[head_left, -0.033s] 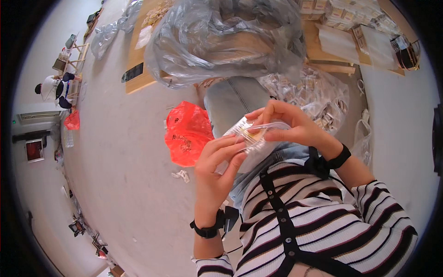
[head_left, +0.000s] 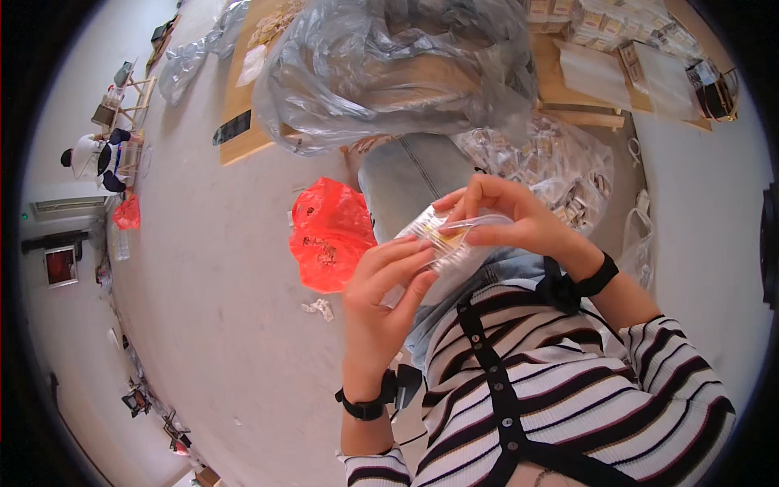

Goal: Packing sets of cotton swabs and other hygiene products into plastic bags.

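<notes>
A clear plastic bag (head_left: 469,261) is held over my lap between both hands. Inside it are silvery, ridged pieces, with something yellowish near its opening; what they are is too small to make out. My left hand (head_left: 383,284) grips the bag's left side, fingers on top and thumb below. At the opening, my right hand (head_left: 519,219) pinches the rim with bent fingers. Part of the bag and its contents is hidden by my fingers.
Grey plastic sheeting (head_left: 389,77) covers the wooden table ahead, with a dark phone-like slab (head_left: 233,127) at its left edge. A red bag (head_left: 329,239) lies left of my knees. A transparent sack of small packets (head_left: 568,170) stands right. Another person (head_left: 101,158) works far left.
</notes>
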The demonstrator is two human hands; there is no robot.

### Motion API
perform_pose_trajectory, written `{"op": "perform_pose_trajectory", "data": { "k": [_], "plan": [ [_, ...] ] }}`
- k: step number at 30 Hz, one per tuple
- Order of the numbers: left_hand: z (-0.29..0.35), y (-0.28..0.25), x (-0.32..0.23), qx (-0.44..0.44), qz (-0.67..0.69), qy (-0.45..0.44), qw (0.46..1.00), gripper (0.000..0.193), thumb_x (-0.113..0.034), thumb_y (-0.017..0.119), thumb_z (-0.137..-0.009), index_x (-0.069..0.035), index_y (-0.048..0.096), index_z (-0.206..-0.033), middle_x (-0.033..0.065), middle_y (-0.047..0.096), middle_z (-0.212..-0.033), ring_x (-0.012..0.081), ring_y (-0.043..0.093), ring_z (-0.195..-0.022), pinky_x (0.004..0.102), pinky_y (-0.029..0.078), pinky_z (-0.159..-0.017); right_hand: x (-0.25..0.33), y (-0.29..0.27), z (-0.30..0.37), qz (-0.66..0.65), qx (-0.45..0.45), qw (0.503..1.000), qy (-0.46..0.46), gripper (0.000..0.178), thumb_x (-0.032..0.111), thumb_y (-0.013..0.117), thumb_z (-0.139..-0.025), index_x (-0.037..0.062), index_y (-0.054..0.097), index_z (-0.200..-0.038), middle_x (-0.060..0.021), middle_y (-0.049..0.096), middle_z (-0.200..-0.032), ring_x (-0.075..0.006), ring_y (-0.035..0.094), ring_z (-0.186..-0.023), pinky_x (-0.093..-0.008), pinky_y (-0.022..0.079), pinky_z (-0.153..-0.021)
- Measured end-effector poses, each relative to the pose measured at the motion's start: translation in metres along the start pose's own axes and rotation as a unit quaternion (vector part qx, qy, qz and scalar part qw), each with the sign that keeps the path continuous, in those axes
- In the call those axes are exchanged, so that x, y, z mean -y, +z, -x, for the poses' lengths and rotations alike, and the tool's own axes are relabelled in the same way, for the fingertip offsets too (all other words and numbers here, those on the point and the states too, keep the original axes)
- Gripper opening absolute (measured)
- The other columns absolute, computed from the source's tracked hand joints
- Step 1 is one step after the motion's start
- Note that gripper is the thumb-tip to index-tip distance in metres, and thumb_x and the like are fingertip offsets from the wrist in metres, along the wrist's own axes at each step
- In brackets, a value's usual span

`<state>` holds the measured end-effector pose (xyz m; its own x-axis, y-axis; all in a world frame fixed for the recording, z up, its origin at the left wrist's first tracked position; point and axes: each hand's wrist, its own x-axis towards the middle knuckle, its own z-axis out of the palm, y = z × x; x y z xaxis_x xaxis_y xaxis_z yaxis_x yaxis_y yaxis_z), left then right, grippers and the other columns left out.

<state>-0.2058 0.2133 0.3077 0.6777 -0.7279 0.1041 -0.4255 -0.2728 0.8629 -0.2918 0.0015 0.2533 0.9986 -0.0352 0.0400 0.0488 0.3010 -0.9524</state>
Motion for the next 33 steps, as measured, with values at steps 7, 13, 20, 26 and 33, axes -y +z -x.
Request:
{"op": "perform_pose_trajectory", "data": {
  "k": [7,13,20,26,33],
  "plan": [
    [0.010,0.016,0.010,-0.007,-0.052,0.047,0.998,0.015,0.006,0.072,-0.077,0.001,0.068,-0.091,0.0108,0.068,-0.094,0.0215,0.064,-0.090,0.0311,0.051,-0.081,-0.001,-0.002,0.002,0.112,0.027,0.993,0.009,0.018,0.010,0.071,-0.085,0.0056,0.054,-0.089,-0.0071,0.068,-0.096,-0.0236,0.054,-0.120,-0.0390,0.040,-0.101],
    [0.012,0.019,0.020,-0.083,0.068,0.007,0.994,0.012,0.007,0.072,-0.077,0.001,0.063,-0.083,0.0112,0.065,-0.089,0.0180,0.064,-0.078,0.0287,0.051,-0.070,0.001,0.001,0.008,0.044,-0.012,0.999,0.007,0.015,0.010,0.068,-0.089,0.0019,0.058,-0.097,-0.0095,0.068,-0.100,-0.0218,0.058,-0.115,-0.0345,0.043,-0.098],
    [0.016,0.003,0.003,-0.056,0.077,-0.030,0.995,0.015,0.005,0.071,-0.076,0.000,0.062,-0.087,0.0105,0.065,-0.087,0.0154,0.062,-0.075,0.0251,0.049,-0.070,0.006,0.009,0.025,0.056,-0.118,0.990,-0.050,0.014,0.012,0.063,-0.094,-0.0007,0.060,-0.098,-0.0061,0.068,-0.092,-0.0100,0.064,-0.093,-0.0231,0.048,-0.082],
    [-0.004,0.013,-0.042,-0.096,-0.106,0.071,0.987,0.034,-0.006,0.076,-0.074,0.001,0.063,-0.105,0.0106,0.065,-0.099,0.0207,0.062,-0.092,0.0332,0.048,-0.085,0.013,0.025,0.033,0.096,-0.194,0.972,-0.086,0.012,0.010,0.063,-0.093,0.0008,0.060,-0.100,-0.0049,0.068,-0.090,-0.0089,0.065,-0.089,-0.0229,0.049,-0.077],
    [-0.018,0.043,-0.049,-0.056,-0.136,0.073,0.986,0.020,-0.010,0.077,-0.076,-0.003,0.069,-0.093,0.0103,0.066,-0.085,0.0258,0.064,-0.078,0.0347,0.049,-0.071,0.012,0.026,0.041,0.071,-0.186,0.976,-0.091,0.009,0.005,0.062,-0.093,-0.0012,0.062,-0.099,-0.0046,0.065,-0.093,-0.0090,0.063,-0.089,-0.0230,0.049,-0.078]
  ]
}}
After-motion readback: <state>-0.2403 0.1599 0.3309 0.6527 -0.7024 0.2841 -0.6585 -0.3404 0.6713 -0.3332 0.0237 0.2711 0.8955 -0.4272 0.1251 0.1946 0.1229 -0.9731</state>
